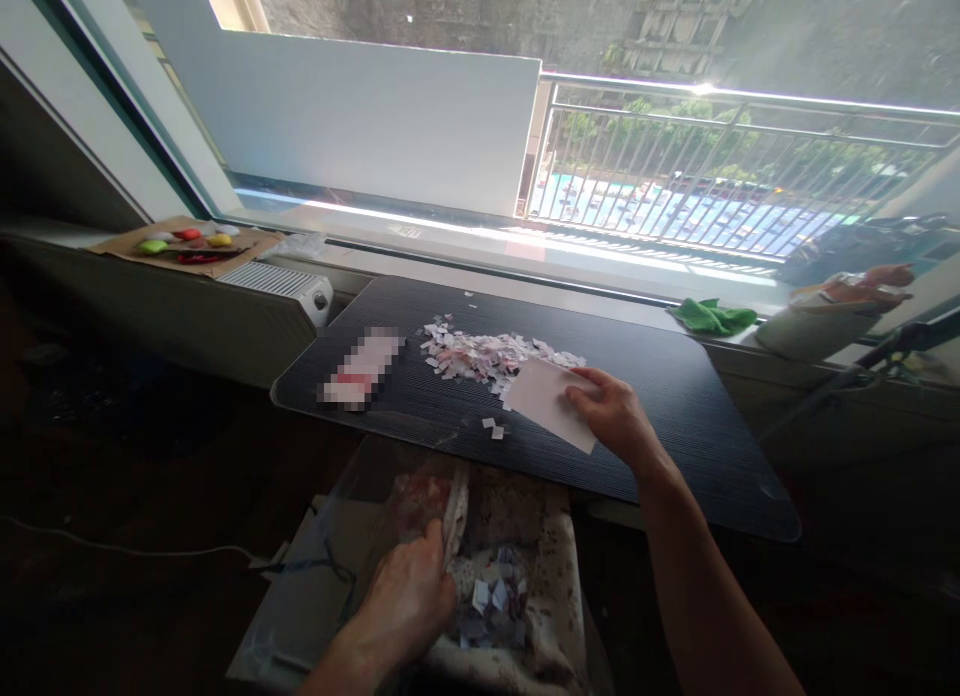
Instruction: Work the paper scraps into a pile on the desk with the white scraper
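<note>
My right hand (611, 411) pinches a white sheet of card (551, 401) and holds it low over the dark tabletop (660, 406). The card's left edge meets a heap of small white and pinkish paper scraps (480, 354). Below the table's front edge, my left hand (412, 581) is closed round the pale, patterned rim of what looks like a bag (456, 506). Beside that hand, more cut paper pieces (493, 601) lie on spotted cream cloth (551, 596). The fingertips of my left hand are partly hidden.
A blurred pink-and-white packet (362, 369) lies on the table's left. Two loose scraps (493, 429) sit near the front edge. A green cloth (712, 317) and a pale container (814, 321) stand right by the window. A white radiator (281, 284) is at the left.
</note>
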A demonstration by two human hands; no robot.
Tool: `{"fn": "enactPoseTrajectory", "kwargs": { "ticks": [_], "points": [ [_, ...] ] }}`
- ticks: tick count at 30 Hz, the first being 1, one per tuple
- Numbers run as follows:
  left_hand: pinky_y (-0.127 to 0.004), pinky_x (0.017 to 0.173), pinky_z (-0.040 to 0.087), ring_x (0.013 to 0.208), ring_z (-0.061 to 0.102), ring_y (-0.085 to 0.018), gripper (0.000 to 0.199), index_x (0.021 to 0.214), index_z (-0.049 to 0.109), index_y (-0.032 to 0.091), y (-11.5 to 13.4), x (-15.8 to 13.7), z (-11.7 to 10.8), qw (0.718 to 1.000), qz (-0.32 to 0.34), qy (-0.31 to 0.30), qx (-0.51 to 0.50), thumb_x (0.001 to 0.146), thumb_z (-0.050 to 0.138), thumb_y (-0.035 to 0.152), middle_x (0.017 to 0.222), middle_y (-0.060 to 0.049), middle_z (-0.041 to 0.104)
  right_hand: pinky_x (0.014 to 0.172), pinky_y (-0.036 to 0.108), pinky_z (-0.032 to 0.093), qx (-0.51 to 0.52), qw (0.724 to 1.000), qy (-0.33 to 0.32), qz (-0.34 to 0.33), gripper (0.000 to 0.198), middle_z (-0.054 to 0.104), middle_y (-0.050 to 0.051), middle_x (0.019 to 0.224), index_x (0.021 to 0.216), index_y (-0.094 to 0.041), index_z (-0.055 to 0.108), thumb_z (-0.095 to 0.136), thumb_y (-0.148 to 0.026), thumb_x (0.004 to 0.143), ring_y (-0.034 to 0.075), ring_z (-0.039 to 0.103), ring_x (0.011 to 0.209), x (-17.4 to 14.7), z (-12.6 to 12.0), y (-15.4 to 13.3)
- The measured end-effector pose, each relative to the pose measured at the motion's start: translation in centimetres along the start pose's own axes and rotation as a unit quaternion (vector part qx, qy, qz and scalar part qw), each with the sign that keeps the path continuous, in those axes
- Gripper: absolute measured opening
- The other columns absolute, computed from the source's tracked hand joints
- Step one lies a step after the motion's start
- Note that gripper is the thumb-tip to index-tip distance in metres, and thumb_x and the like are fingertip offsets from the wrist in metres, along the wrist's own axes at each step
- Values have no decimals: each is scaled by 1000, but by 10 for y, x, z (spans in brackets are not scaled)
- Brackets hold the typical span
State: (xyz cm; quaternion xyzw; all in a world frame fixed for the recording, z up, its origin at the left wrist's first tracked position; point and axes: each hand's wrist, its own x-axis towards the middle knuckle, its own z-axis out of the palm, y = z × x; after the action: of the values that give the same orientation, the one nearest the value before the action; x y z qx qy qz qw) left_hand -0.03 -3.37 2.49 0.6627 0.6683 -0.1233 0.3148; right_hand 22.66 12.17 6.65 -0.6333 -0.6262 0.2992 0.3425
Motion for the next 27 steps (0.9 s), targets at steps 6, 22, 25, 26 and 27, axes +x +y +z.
{"fn": "enactPoseTrajectory", "kwargs": {
  "ticks": [6, 22, 25, 26, 27],
  "points": [
    [-34, 74, 43, 90, 63, -27, 30, 105, 44, 14, 2, -2, -3, 1000, -9, -1, -11, 76, 37, 12, 91, -12, 66, 50, 23, 47, 7, 999, -36, 8, 40, 68, 3, 74, 108, -19, 64, 57, -33, 70, 15, 62, 59, -4, 1, -5],
    [-34, 76, 43, 91, 62, -26, 29, 105, 44, 13, 3, -2, -4, 1000, -12, -5, 1, 77, 38, 14, 93, -13, 66, 53, 25, 49, 15, 999, -39, 2, 41, 70, 5, 78, 108, -18, 63, 57, -35, 72, 17, 65, 63, -20, -13, 0],
    [-34, 76, 43, 91, 63, -26, 28, 105, 44, 14, 1, -1, -2, 1000, -13, -9, 1, 77, 38, 15, 92, -13, 66, 54, 24, 49, -1, 997, -74, -20, 38, 70, 4, 78, 106, -18, 65, 58, -33, 72, 16, 65, 65, -25, -12, -6],
    [-34, 75, 43, 90, 63, -26, 28, 104, 44, 14, 1, -1, -1, 1000, -13, -8, 2, 77, 38, 14, 92, -13, 66, 54, 23, 49, -13, 996, -80, -22, 37, 70, 3, 77, 105, -19, 65, 58, -32, 72, 16, 64, 64, -26, -13, -7],
    [-33, 75, 43, 90, 63, -25, 28, 104, 44, 14, 1, -1, 0, 1000, -11, -5, 2, 77, 37, 14, 92, -13, 66, 54, 23, 49, -21, 996, -83, -23, 36, 70, 3, 76, 105, -19, 65, 58, -32, 72, 16, 64, 64, -27, -14, -8]
  ]
}}
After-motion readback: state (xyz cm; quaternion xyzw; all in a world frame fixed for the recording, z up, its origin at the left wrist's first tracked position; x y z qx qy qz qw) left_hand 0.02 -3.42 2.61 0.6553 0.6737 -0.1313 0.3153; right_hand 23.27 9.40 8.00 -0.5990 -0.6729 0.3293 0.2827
